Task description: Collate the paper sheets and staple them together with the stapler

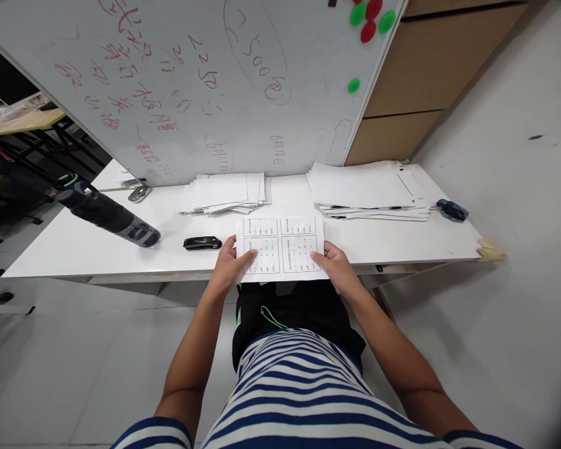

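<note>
Both hands hold a white printed sheet of paper with boxed forms on it, at the desk's front edge. My left hand grips its left side, thumb on top and fingers underneath. On the right side, my right hand pinches it the same way. Whether it is one sheet or several I cannot tell. A black stapler lies just left of my left hand. Behind the sheet are two paper stacks, a smaller left stack and a larger right stack.
A dark water bottle stands on the left of the white desk. A computer mouse sits behind it. A dark blue object lies at the right end. The whiteboard and cardboard boxes rise behind; a wall is on the right.
</note>
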